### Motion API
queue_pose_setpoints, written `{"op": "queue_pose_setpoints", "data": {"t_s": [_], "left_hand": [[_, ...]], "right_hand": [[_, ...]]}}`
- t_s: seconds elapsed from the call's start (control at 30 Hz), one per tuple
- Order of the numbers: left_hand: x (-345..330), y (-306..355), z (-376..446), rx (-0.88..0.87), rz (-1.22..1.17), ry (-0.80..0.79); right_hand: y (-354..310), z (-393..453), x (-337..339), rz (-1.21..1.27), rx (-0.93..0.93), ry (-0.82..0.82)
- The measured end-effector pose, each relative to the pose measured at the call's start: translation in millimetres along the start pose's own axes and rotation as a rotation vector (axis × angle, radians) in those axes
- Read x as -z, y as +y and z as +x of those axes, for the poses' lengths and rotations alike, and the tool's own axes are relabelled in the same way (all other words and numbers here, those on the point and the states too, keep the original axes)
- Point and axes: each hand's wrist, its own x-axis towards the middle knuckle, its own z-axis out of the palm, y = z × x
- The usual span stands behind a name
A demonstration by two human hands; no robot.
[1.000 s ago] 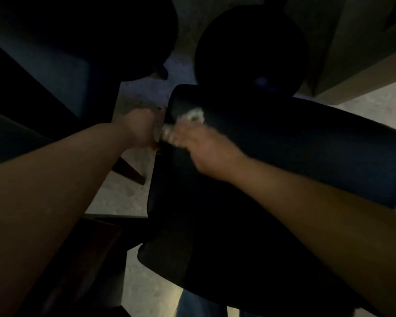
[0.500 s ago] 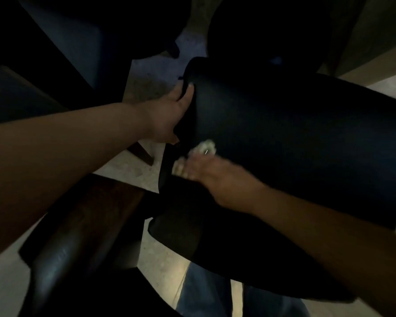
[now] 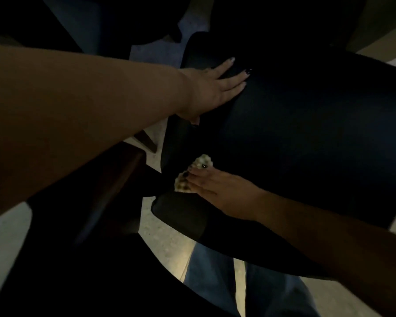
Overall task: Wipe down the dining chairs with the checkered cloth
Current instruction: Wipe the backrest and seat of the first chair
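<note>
A large dark chair (image 3: 306, 133) fills the middle and right of the view, its padded surface tilted toward the camera. A second dark chair (image 3: 89, 202) with a brown wooden edge is seen at lower left, just beside the first; more dark furniture (image 3: 78, 24) is crowded in along the top. Pale floor (image 3: 165, 245) is visible between them, and blue trouser legs (image 3: 215, 275) below. The left hand (image 3: 213, 88) is laid flat on the big chair's upper left edge, fingers straight and spread. The right hand (image 3: 217, 188) is pressed onto the checkered cloth (image 3: 192, 175), which is bunched under its straight fingers at the chair's left side; whether the thumb is curled round the cloth cannot be told.
</note>
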Motion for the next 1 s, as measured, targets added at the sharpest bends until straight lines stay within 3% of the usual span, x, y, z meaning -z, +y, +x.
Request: {"op": "queue_pose_setpoints", "data": {"t_s": [0.1,0.23,0.33,0.4,0.47,0.5,0.57,0.63,0.73,0.8,0.83,0.9,1.0], "left_hand": [[1,-3,-2,0.003,0.024,-0.015],[1,-5,-4,0.019,0.074,-0.030],[6,-2,-7,0.024,0.090,-0.051],[9,0,-7,0.038,0.114,-0.072],[12,6,-5,0.070,0.110,-0.086],[13,9,-4,0.091,0.102,-0.092],[14,13,-3,0.110,0.112,-0.096],[15,14,-2,0.108,0.152,-0.085],[11,12,-4,0.113,0.136,-0.070],[10,12,-5,0.118,0.132,-0.062],[10,12,-5,0.119,0.134,-0.059],[12,14,-6,0.119,0.134,-0.058],[16,22,-9,0.137,0.101,-0.058]], "right_hand": [[49,-12,35,-0.001,0.032,0.117],[120,-44,55,0.003,-0.336,0.323],[87,-32,37,0.047,-0.534,0.339],[44,-27,13,0.062,-0.346,0.262],[15,-38,2,-0.029,-0.057,0.026],[17,-46,0,-0.034,0.021,-0.077],[46,-54,14,0.025,0.055,-0.076],[86,-61,43,0.031,-0.074,0.001],[157,-100,72,-0.102,-0.428,0.316],[179,-122,74,-0.091,-0.633,0.393],[177,-122,69,-0.084,-0.637,0.382],[156,-113,52,-0.107,-0.463,0.315],[103,-119,23,-0.040,-0.035,0.141]]}}
